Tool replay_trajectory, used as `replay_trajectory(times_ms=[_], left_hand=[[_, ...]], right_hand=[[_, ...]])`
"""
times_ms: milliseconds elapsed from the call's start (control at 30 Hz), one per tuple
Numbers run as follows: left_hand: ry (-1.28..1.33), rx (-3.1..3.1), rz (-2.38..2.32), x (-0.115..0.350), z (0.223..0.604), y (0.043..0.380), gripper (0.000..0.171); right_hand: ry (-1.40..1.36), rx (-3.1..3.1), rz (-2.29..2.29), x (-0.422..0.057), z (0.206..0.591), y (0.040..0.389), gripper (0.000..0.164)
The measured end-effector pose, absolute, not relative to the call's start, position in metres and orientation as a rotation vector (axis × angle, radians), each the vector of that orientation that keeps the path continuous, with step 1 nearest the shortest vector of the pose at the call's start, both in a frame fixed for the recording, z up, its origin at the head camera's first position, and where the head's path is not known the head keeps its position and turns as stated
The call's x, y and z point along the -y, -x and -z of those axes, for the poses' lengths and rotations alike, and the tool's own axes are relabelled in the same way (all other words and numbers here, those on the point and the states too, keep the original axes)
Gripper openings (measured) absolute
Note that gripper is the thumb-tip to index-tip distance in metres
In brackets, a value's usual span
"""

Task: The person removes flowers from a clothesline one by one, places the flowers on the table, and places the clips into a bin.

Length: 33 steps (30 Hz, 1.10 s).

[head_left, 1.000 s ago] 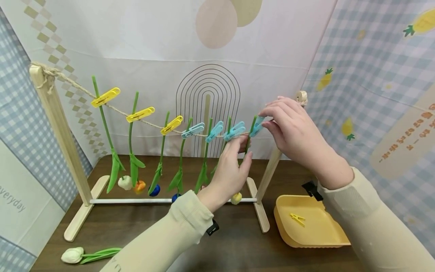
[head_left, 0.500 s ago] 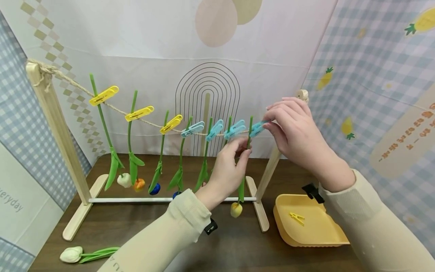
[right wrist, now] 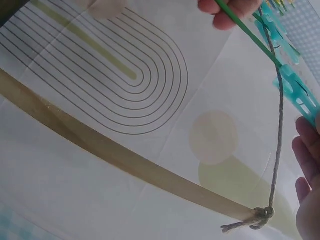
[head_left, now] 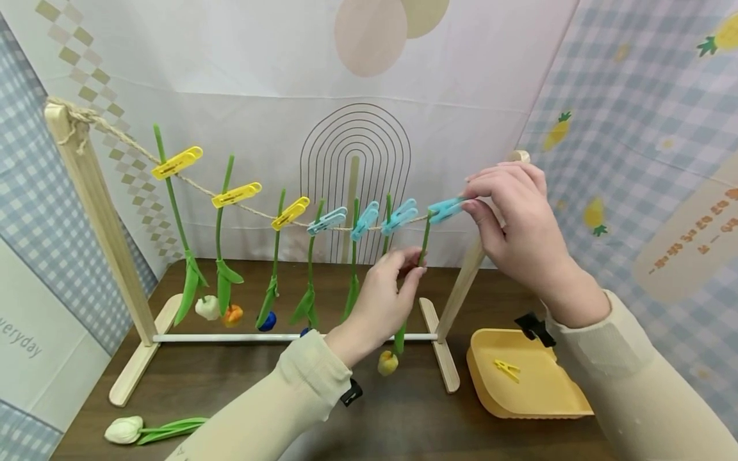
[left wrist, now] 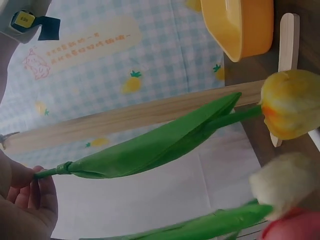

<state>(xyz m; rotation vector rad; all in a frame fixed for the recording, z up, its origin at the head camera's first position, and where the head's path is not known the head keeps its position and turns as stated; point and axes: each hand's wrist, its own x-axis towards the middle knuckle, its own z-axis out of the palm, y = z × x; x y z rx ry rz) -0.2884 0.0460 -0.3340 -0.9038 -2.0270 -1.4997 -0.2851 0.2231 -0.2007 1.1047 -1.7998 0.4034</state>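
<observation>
My left hand pinches the green stem of a yellow tulip that hangs bloom down. In the left wrist view, thumb and fingers grip that stem just above its leaf. My right hand pinches the handle end of a light blue clothespin. The clothespin's tip meets the stem's top end at the rope. Left along the rope, yellow clothespins and other blue clothespins hold several upside-down tulips. My left hand and arm hide some of their blooms.
A wooden stand carries the rope between its posts, with a white bar low down. At right, a yellow tray holds a yellow clothespin. A white tulip lies on the table at front left.
The right hand has shifted right with the blue clothespin, which lies flatter now. The left hand has lowered slightly; the stem sticks up less above the rope and its bloom has swung left.
</observation>
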Motion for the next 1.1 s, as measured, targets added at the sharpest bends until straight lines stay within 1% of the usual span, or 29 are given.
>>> replay_trajectory(times_ms=[167, 233, 267, 467, 733, 933, 1100], left_hand=[[0.925, 2.029, 1.522, -0.045, 0.338, 0.286, 0.02], [0.931, 2.034, 1.528, -0.045, 0.339, 0.285, 0.02], [0.93, 2.042, 1.529, -0.044, 0.34, 0.285, 0.021], [0.895, 2.098, 1.531, -0.037, 0.344, 0.281, 0.022], [0.926, 2.088, 1.529, -0.025, 0.349, 0.277, 0.023], [0.901, 2.096, 1.516, -0.018, 0.352, 0.276, 0.021], [0.895, 2.107, 1.476, -0.014, 0.356, 0.275, 0.021]], right_hand=[[-1.053, 1.763, -0.476, -0.223, 0.201, 0.284, 0.021], [-1.048, 1.745, -0.473, -0.224, 0.202, 0.285, 0.033], [-1.046, 1.744, -0.476, -0.224, 0.202, 0.285, 0.035], [-1.027, 1.763, -0.489, -0.225, 0.206, 0.284, 0.039], [-1.052, 1.777, -0.428, -0.229, 0.211, 0.28, 0.039], [-1.082, 1.752, -0.423, -0.23, 0.217, 0.28, 0.041], [-1.133, 1.748, -0.437, -0.231, 0.224, 0.281, 0.039]])
